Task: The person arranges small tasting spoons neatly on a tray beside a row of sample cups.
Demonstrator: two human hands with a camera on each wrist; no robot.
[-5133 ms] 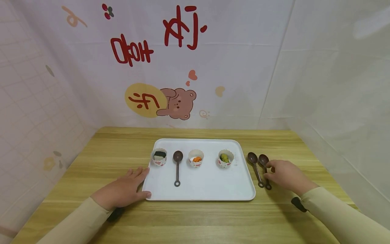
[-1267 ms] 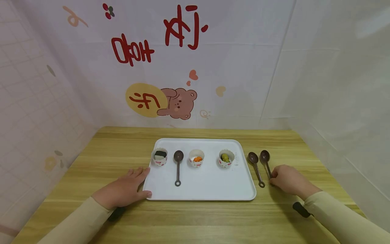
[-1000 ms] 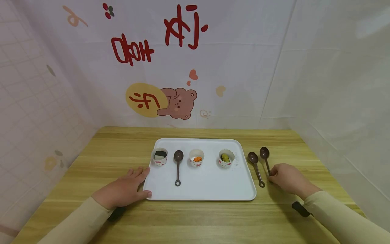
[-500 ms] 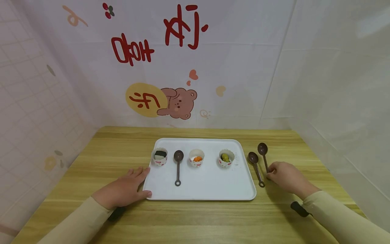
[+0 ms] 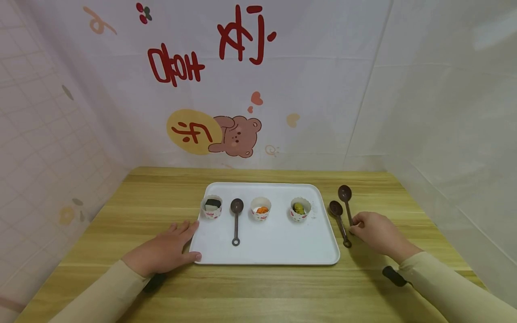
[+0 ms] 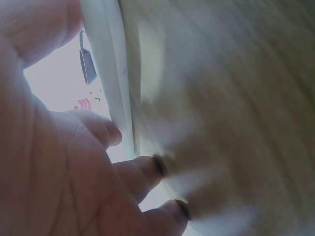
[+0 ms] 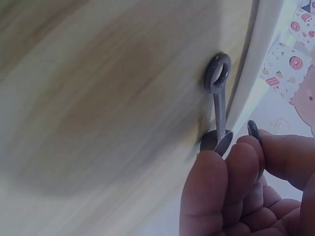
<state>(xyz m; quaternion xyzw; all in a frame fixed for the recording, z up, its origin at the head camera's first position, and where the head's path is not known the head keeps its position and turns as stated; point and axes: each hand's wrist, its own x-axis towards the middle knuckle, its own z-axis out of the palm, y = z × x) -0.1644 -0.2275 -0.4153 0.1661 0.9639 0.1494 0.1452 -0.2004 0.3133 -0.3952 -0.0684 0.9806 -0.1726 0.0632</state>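
Note:
My right hand (image 5: 379,233) pinches the end of a dark brown spoon's (image 5: 345,193) handle between thumb and fingertips, right of the tray. Its bowl points toward the back wall. In the right wrist view, only the tip of this handle (image 7: 253,129) shows past the fingers. Close on its left lies a second brown spoon (image 5: 336,208), its ring-ended handle toward the front. With fingers extended, my left hand (image 5: 165,251) rests against the left edge of a white tray (image 5: 266,251); the thumb lies over its front left corner. A third brown spoon (image 5: 236,206) lies on the tray.
Along the tray's back half stand three patterned paper cups: one with a black-and-white piece (image 5: 211,211), one with orange bits (image 5: 260,213), one with green pieces (image 5: 299,211). Printed white cloth (image 5: 323,89) walls off the back and sides of the wooden table (image 5: 258,287).
The spoon in my right hand has shifted away from me and slightly left, its bowl passing beyond the neighbouring spoon's. Five seconds ago it lay level beside that one. The left hand stays put.

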